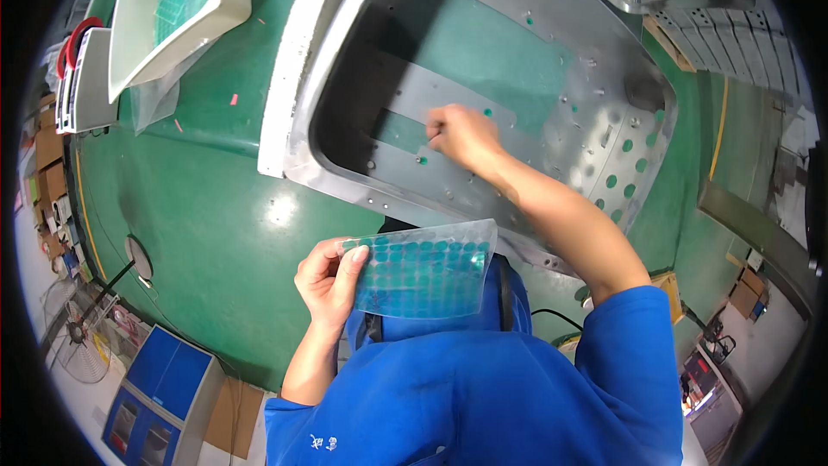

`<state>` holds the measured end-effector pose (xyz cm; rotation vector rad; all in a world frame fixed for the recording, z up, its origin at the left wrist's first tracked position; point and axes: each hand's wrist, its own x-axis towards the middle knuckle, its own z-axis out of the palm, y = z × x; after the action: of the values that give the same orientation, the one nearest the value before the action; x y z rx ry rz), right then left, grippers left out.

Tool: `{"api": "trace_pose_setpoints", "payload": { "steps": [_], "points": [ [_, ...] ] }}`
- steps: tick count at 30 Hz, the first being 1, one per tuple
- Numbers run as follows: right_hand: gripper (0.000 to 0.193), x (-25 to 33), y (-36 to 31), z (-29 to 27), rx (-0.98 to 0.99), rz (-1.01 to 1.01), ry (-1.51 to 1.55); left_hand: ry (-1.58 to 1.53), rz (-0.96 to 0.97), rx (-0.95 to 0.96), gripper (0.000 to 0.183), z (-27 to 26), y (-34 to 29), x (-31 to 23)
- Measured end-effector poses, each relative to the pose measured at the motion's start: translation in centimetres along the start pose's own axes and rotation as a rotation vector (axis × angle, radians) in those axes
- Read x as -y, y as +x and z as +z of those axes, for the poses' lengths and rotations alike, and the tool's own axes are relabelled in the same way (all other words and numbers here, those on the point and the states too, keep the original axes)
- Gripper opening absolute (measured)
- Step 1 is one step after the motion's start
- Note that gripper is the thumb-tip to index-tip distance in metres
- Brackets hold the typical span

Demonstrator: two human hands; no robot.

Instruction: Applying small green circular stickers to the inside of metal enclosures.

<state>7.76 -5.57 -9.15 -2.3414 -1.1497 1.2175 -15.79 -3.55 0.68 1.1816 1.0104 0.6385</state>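
My left hand (326, 280) pinches the left edge of a clear sheet of round green stickers (423, 269), thumb on top, in front of my body. The stickers sit in rows on the film. Stretched out over a large grey sheet-metal enclosure (552, 151), my right hand (464, 134) has its fingers curled together above the inner panel. Whatever lies between those fingertips is too small and blurred to make out. Green dots (488, 112) show at several spots on the metal near the hand, beside small studs.
A white bin (233, 0) with more green sticker sheets stands at the upper left. The enclosure's raised pale rim (289, 78) runs along its left side. A fan (82, 341) and a blue cabinet (164, 380) are at the lower left. Grey metal panels (720, 43) lie at the upper right.
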Motion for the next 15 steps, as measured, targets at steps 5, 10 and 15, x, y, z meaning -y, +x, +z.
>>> {"api": "trace_pose_setpoints", "payload": {
  "steps": [5,10,15],
  "points": [
    [0.026,5.4,-6.3,-7.1,0.227,-0.487,0.573,0.011,0.012,0.031,0.007,-0.1,1.8,-1.5],
    [0.018,7.5,-8.9,-7.5,0.342,-0.492,0.464,0.031,0.174,0.125,0.005,0.8,3.8,-2.9],
    [0.015,8.0,-8.5,-7.8,0.219,-0.470,0.674,0.162,0.322,0.150,0.007,1.7,5.3,-3.3]
  ]
}}
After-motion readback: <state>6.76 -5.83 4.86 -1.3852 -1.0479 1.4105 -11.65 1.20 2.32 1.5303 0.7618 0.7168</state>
